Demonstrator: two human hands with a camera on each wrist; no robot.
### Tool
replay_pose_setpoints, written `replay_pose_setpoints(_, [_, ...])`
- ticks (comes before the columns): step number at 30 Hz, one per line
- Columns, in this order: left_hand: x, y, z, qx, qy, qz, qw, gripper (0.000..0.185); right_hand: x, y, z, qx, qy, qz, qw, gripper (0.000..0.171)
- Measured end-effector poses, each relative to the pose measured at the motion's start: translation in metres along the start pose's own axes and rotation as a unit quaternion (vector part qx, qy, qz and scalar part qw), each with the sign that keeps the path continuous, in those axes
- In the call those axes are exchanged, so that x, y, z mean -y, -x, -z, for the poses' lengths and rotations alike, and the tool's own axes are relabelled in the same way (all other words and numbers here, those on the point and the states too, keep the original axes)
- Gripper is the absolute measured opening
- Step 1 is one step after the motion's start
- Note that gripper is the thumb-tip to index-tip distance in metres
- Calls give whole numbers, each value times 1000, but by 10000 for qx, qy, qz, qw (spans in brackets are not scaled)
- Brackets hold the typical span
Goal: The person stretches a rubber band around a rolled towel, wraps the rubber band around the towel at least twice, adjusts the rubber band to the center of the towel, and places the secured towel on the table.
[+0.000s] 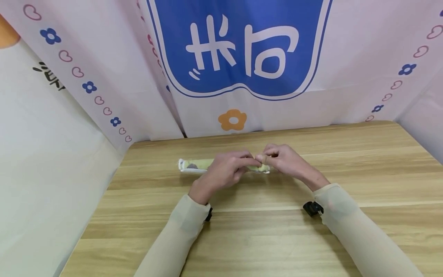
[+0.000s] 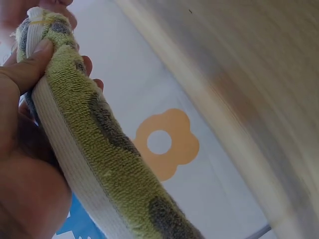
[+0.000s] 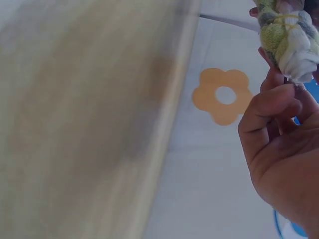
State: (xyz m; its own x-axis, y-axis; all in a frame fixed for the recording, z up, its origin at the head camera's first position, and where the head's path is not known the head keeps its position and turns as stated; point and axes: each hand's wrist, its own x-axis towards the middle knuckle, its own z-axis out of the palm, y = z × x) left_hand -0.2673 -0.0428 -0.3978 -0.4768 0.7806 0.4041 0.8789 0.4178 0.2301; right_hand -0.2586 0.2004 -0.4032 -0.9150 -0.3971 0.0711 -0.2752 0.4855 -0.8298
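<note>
Left hand (image 1: 221, 171) grips the rolled green towel (image 1: 197, 164) near its middle; right hand (image 1: 282, 159) pinches the roll's right end. Towel lies on the table (image 1: 263, 231), below the orange flower (image 1: 232, 119). Likely risk: a loose pinch lets the roll unwind.

Light wood table (image 1: 346, 231), and the only thing lying on it is a rolled green towel (image 1: 197, 164), far-middle.
</note>
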Motion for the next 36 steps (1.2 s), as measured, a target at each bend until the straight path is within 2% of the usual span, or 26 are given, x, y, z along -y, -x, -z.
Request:
replay_pose_setpoints(8, [3,3,-3,-219,270,158,9993,30,7,4,1,-35,324,188,9993,24])
replay_pose_setpoints(16, [6,3,-5,-472,989,484,9928,27,11,6,3,-6,521,221,9984,31])
replay_pose_setpoints(20, [6,3,-6,-526,1042,604,9913,29,11,6,3,4,686,402,9968,32])
replay_pose_setpoints(24, [6,3,-9,-686,986,582,9911,28,9,4,2,53,798,420,9959,32])
replay_pose_setpoints(30, [5,1,-15,-824,946,670,9898,31,8,3,2,48,877,162,9960,31])
replay_pose_setpoints(36, [3,0,-19,-852,946,312,9914,37,4,4,3,77,839,151,9963,31])
